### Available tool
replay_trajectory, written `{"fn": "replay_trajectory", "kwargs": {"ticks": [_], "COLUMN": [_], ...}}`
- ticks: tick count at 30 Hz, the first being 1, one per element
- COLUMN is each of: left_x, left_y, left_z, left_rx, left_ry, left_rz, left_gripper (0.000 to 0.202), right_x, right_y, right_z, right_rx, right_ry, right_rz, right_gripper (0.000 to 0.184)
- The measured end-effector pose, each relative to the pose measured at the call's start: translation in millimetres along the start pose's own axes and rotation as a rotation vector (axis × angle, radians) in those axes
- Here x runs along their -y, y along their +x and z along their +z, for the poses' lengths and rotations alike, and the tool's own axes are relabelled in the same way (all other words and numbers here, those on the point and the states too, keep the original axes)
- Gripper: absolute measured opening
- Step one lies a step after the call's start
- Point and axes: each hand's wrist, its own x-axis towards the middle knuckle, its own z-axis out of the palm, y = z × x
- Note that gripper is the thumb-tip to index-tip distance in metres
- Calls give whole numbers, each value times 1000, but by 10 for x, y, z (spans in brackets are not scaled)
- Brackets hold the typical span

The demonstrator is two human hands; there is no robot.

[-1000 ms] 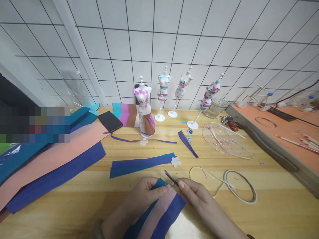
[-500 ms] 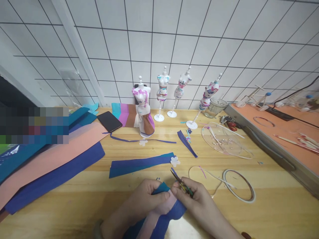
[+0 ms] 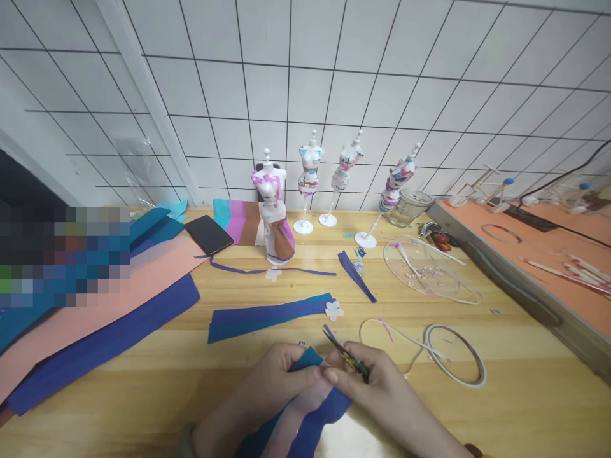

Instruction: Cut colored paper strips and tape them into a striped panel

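My left hand (image 3: 277, 381) pinches the top edge of a striped crepe paper piece (image 3: 305, 413) in teal, pink and dark blue, low in the middle of the view. My right hand (image 3: 377, 388) is closed round small scissors (image 3: 346, 353); their blades point up and left at the paper's top edge, right by my left thumb. A blue and teal paper strip (image 3: 267, 315) and a small white paper flower (image 3: 334, 310) lie on the wooden table (image 3: 515, 394) just beyond my hands.
Several small mannequins stand at the back, the nearest one (image 3: 274, 216) dressed in paper. A black phone (image 3: 209, 234), large crepe sheets (image 3: 109, 299) at left, a clear plastic lid (image 3: 429, 267), a tape ring (image 3: 453, 356) and an orange tray (image 3: 539, 254) at right.
My right hand drew in toward the left, bringing the scissors up against the paper's top edge. The paper slid slightly toward me.
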Motion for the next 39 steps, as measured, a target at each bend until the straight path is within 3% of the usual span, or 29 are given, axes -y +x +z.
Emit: {"fn": "replay_trajectory", "kwargs": {"ticks": [8, 20, 27, 32, 35, 39], "left_x": [29, 30, 17, 8, -17, -24], "left_y": [0, 12, 23, 5, -11, -18], "left_z": [4, -13, -13, -17, -19, -23], "left_rx": [-8, -19, -17, -54, -78, -89], "left_ry": [-4, 28, 8, -11, -38, -25], "left_rz": [-11, -20, -25, -27, -35, -30], "left_gripper": [33, 29, 31, 27, 20, 21], "right_x": [-21, -60, -79, -225, -373, -536], "right_y": [27, 24, 45, 112, 173, 220], "right_z": [-45, -93, -154, -459, -774, -1057], "right_rx": [-52, -3, -119, -413, -634, -660], "right_ry": [-79, -199, -232, -430, -707, -983], "right_rz": [-24, -12, -43, -6, 48, 44], "right_gripper": [36, 31, 32, 32, 49, 47]}}
